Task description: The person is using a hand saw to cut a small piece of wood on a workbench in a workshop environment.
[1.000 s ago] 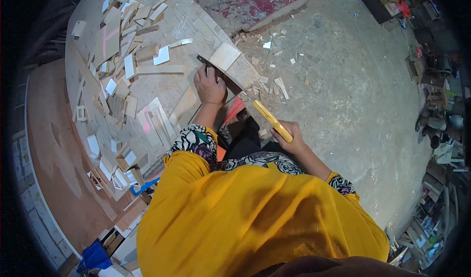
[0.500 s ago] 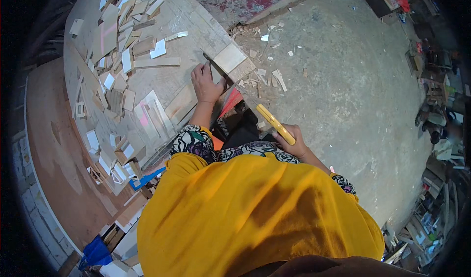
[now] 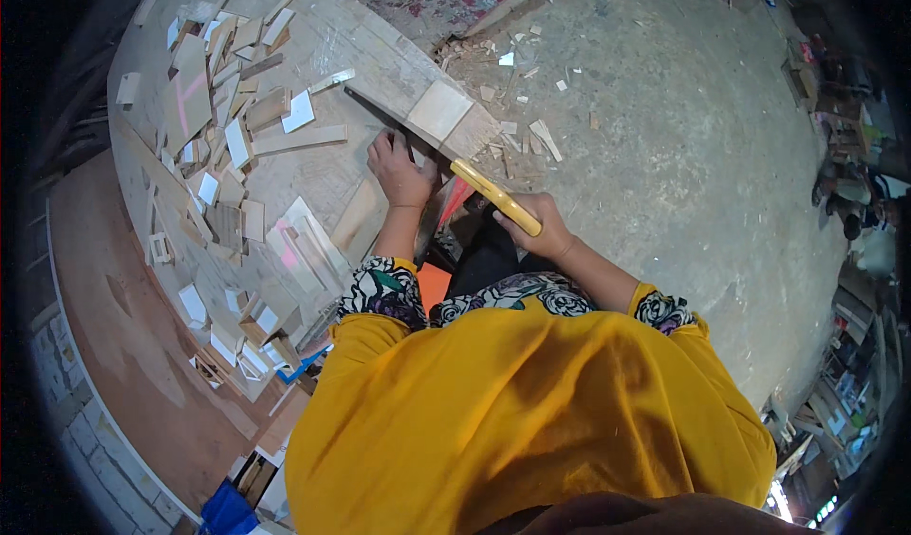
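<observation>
saw [image 3: 494,193] laid across the table [image 3: 313,175] by its right corner, cut apparently under way.
head view: the right hand [image 3: 551,220] is wrapped around the saw's yellow grip; the left hand [image 3: 400,173] lies bent-fingered just beside the blade [image 3: 378,110], and whether it holds anything cannot be told. a pale square board [image 3: 439,109] sits near that corner, along the blade's far side. wood scraps [image 3: 270,108] already crowd the table's left side; how much sawing is left is hidden. against half a second ago, the right hand has pushed in towards the table and the blade's tip reaches well past the left hand.
</observation>
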Action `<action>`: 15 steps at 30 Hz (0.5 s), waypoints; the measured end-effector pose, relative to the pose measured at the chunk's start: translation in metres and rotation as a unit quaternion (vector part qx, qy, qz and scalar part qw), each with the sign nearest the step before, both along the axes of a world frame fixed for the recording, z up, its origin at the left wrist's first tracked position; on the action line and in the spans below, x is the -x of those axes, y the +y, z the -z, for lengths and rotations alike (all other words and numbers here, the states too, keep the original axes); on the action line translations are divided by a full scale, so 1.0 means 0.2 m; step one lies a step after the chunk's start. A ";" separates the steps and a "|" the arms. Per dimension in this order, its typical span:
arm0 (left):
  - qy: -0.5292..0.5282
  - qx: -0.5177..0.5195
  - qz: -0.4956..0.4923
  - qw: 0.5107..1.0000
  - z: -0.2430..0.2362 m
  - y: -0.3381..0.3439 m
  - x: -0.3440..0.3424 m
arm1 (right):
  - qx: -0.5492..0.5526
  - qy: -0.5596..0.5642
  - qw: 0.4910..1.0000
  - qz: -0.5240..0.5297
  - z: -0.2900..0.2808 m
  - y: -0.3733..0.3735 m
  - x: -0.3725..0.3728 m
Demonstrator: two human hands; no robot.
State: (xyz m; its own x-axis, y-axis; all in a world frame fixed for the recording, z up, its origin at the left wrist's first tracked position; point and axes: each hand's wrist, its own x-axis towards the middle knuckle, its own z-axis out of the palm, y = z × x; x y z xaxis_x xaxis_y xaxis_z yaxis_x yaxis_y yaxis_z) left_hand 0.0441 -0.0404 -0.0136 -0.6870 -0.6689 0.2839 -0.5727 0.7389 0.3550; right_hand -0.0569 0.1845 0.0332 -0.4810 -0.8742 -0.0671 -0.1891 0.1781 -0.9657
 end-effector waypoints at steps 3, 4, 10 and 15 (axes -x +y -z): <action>-0.009 -0.001 -0.017 1.000 0.02 -0.01 0.01 | 0.017 0.048 0.999 -0.014 0.05 0.03 -0.02; -0.009 -0.007 -0.024 1.000 0.01 -0.02 0.01 | 0.001 0.022 1.000 -0.005 0.06 0.10 -0.04; 0.017 -0.013 -0.004 1.000 -0.03 -0.02 -0.01 | -0.031 0.022 0.998 -0.043 -0.01 0.43 -0.11; -0.009 -0.028 0.066 0.997 -0.09 0.08 -0.01 | 0.007 0.025 0.999 0.041 -0.03 -0.05 0.02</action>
State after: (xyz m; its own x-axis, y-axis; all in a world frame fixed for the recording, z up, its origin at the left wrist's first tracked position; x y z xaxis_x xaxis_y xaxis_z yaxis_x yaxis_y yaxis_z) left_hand 0.0464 -0.0242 0.0045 -0.7754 -0.5858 0.2358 -0.4777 0.7884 0.3876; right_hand -0.0604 0.1740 0.0385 -0.5530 -0.8327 -0.0291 -0.2222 0.1811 -0.9580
